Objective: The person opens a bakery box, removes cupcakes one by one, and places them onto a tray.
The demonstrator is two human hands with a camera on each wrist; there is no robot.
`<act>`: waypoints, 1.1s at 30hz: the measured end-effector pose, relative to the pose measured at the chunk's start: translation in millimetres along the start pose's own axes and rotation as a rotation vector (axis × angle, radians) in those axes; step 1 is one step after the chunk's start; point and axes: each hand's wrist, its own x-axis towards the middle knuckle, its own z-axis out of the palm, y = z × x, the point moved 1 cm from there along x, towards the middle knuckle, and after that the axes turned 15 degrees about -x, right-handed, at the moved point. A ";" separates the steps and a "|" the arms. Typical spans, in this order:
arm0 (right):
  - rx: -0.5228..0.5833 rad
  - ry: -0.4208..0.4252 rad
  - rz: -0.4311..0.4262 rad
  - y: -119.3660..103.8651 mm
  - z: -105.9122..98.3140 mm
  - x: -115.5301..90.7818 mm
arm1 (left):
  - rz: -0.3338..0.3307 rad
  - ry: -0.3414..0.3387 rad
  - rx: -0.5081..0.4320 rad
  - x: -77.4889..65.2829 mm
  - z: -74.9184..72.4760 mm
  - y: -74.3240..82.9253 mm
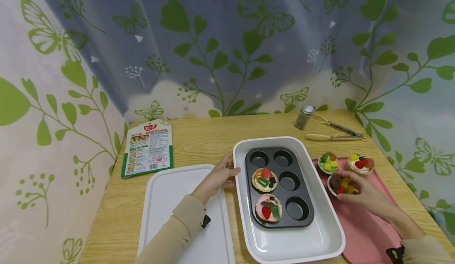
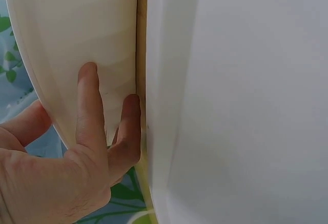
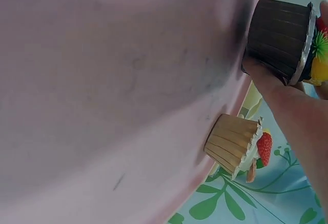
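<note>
- The muffin pan (image 1: 271,162) looked like matt metal.
- The white basin (image 1: 295,242) was glossy.
- The dark cupcake wrapper (image 3: 279,39) looked papery.
- The desk (image 1: 202,137) looked wooden.

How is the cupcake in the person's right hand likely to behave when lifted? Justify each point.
The cupcake may tip easily, since its toppings stand above the rim. Its dark wrapper looks pleated, so fingertips would probably not slip much. It is likely light enough for one hand: the right hand holds it alone.
</note>
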 end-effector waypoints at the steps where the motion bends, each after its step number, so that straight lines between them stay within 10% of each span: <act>1: -0.006 -0.002 0.000 0.5 0.4 0.4 | 0.001 -0.001 0.000 0.1 -0.1 -0.1; 13: -0.063 -0.016 0.033 3.9 2.2 1.8 | 0.004 0.001 0.003 0.2 -0.9 1.2; 22: 0.102 0.068 -0.117 11.1 -14.7 -0.1 | 0.000 0.001 -0.004 0.1 -0.8 -0.8; 33: 0.300 0.248 -0.269 -49.0 -71.1 25.3 | -0.004 0.004 0.002 0.6 0.0 -1.1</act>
